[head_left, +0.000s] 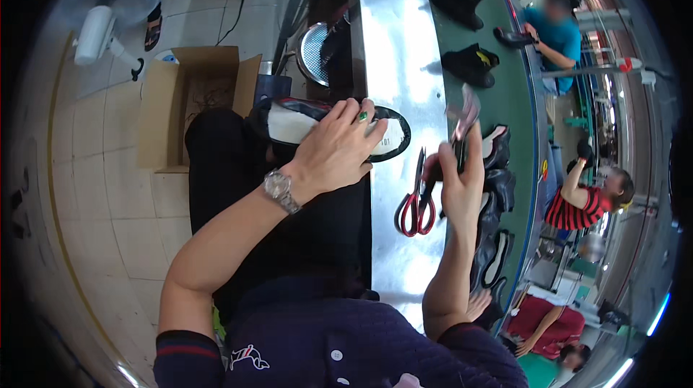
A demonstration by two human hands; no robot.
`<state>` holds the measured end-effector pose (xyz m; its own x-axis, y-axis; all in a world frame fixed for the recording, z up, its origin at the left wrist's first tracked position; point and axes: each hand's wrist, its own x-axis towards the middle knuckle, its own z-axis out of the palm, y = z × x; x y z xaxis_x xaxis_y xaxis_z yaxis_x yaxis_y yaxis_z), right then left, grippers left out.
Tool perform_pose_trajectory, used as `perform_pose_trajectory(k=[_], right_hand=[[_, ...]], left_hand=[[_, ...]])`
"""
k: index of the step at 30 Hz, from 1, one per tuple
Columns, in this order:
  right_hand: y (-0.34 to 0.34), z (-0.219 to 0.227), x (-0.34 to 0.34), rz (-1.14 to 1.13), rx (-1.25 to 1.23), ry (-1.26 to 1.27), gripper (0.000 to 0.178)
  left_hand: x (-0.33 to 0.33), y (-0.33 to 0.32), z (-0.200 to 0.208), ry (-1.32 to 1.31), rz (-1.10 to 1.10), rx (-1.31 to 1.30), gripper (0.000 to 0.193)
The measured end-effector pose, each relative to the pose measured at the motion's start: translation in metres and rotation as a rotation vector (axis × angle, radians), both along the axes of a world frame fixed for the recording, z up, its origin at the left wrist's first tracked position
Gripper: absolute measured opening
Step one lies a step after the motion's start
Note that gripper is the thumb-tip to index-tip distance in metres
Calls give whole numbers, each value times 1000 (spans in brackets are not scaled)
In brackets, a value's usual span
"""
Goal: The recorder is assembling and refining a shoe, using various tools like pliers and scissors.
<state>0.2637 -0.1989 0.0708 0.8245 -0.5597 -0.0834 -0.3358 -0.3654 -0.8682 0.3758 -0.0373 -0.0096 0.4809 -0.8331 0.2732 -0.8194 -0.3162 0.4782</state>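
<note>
Shoe [317,122], long axis level at frame centre, lies gripped under the left hand [338,151]; the right hand [456,171], right of it, clasps a small tool [463,122] beside red-handled scissors [417,200].

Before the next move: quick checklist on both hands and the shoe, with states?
1. Left hand on the black shoe with white insole: ok, palm and fingers press on it over the lap.
2. Right hand gripping a small dark-handled tool: ok, raised above the metal bench; tool tip blurred.
3. Red-handled scissors free of both hands: ok, lying on the bench beside the right hand.
4. Tool touching the shoe: not ok, they are apart.
5. Black shoe parts on the green conveyor belt away from the hands: ok.
6. Which part of the shoe is worked: cannot tell.
</note>
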Motion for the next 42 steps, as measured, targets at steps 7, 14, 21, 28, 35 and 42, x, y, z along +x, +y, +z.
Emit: perform_pose_trajectory(k=[7, 14, 21, 28, 35, 42], right_hand=[[-2, 5, 18, 395, -185, 471, 66], [13, -25, 2, 357, -387, 442, 64], [35, -18, 5, 320, -387, 314, 66], [37, -16, -6, 261, -305, 223, 66], [46, -3, -10, 398, -380, 330, 67], [70, 6, -29, 611, -249, 422, 70]], left_hand=[[-21, 10, -21, -232, 112, -184, 53], [-25, 21, -26, -246, 83, -233, 46], [-23, 26, -22, -200, 54, -293, 38], [-22, 28, -23, -152, -13, -285, 34], [-21, 44, -18, -117, -27, -271, 34], [-43, 100, -1, 17, 302, -273, 37]])
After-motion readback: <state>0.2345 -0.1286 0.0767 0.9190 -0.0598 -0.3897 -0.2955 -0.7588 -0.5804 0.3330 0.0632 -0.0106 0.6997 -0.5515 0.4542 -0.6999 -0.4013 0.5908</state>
